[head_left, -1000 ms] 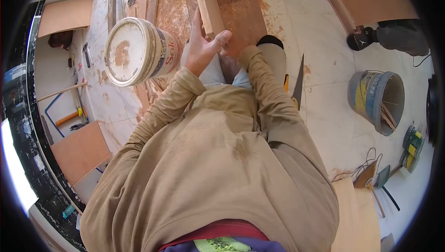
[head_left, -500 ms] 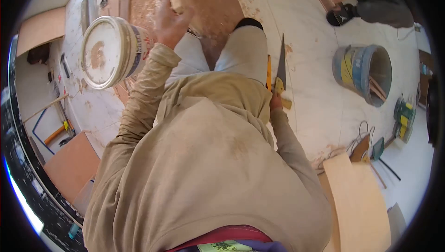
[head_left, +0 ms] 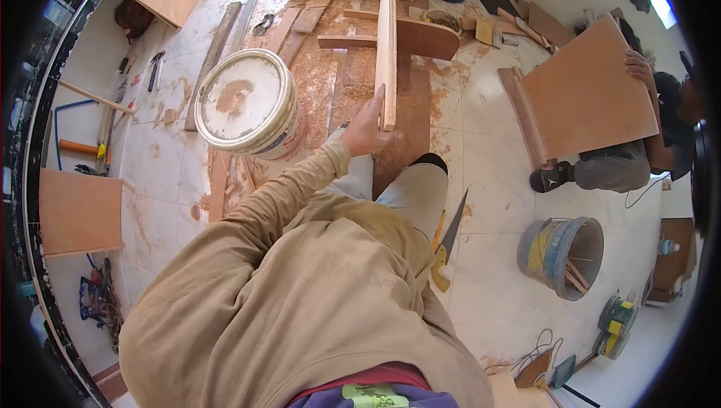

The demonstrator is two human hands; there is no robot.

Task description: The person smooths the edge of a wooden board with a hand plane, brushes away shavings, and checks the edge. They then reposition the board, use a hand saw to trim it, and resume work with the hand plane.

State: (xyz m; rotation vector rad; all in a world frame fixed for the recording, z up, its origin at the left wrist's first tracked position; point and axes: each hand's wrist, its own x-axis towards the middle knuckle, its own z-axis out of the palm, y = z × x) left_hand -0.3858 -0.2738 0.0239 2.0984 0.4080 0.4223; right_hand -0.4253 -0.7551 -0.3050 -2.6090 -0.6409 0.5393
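My left hand (head_left: pixel 372 129) is closed around the near end of a long, light wooden board (head_left: pixel 387 55), held on edge and pointing away from me. Beyond it, darker wooden strips (head_left: pixel 349 42) lie crosswise. A hand saw (head_left: pixel 449 241) with a yellow handle is beside my right thigh, blade pointing away. My right hand is hidden behind my body and sleeve, so its grip does not show. To the left of my forearm stands a lidded white bucket (head_left: pixel 244 100) with a brown stain on top.
Another person's hand (head_left: pixel 640 68) holds a wooden panel (head_left: pixel 589 100) on the right. Below that stands an open bucket (head_left: pixel 559 258) with wood pieces inside. Sawdust and offcuts litter the tiled floor. A hammer (head_left: pixel 155 70) lies at left.
The view has shifted, bringing more of the far floor and the other person's panel into sight. My left hand keeps its hold on the board. My right hand, earlier at the saw handle, is now hidden.
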